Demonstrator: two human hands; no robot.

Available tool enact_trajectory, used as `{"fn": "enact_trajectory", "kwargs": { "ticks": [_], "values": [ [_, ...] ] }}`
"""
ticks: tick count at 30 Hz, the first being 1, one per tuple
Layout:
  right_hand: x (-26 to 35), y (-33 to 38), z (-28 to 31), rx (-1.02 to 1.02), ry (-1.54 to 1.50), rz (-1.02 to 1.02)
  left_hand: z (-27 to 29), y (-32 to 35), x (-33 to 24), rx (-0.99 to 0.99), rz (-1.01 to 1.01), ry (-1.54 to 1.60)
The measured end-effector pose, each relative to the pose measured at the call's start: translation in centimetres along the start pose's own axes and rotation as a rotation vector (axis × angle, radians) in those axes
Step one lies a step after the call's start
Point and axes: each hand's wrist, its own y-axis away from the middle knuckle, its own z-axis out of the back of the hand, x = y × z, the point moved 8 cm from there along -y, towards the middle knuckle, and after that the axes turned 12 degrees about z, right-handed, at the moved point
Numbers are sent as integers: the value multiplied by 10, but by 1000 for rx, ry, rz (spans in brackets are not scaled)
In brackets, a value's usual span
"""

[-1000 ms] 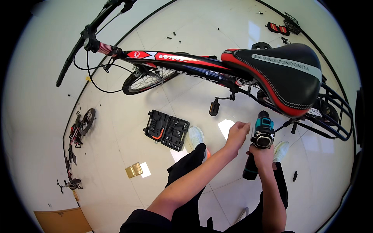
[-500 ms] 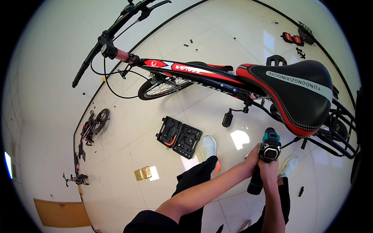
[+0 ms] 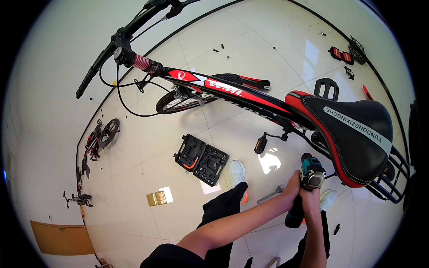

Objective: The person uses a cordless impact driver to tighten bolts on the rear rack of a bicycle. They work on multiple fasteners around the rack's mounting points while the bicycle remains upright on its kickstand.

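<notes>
A teal and black cordless drill (image 3: 311,172) points away from me, beside the bicycle's rear half. My right hand (image 3: 310,199) is closed round its grip, below the motor body. Against the drill's left side, my left hand (image 3: 293,184) is closed too, its fingertips partly hidden. The drill's battery base (image 3: 294,215) shows between my forearms. Just beyond the drill stands a black and red bicycle (image 3: 232,89), its saddle (image 3: 353,134) to the right and its handlebar (image 3: 105,56) to the left. One pedal (image 3: 261,144) hangs on the near side.
An open black tool case (image 3: 201,158) lies on the tiled floor, left of my feet. Near my left forearm is a metal wrench (image 3: 271,194). Two gold-coloured boxes (image 3: 156,198) sit farther left. Another bicycle (image 3: 100,138) is by the left wall; a basket (image 3: 357,50) lies far right.
The view has shifted slightly, and the saddle appears farther right and lower. The wrench by my left forearm now shows more fully. Both hands keep hold of the drill.
</notes>
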Motion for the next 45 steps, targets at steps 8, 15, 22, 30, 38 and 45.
{"fn": "enact_trajectory", "kwargs": {
  "ticks": [8,15,22,30,38,45],
  "values": [
    [4,-5,-38,95,-165,-22,27,8,-28,18,-161,20],
    [1,13,-54,138,-302,-99,42,25,-19,-152,-150,-8],
    [-2,29,-53,107,-301,-80,43,51,-10,-292,-87,-98],
    [-13,23,-39,100,-326,-137,31,38,-1,-226,-64,-15],
    [3,16,-22,103,-335,-143,9,26,-1,-40,23,34],
    [10,5,-16,148,-289,-141,1,27,-5,-80,43,63]
  ]
}}
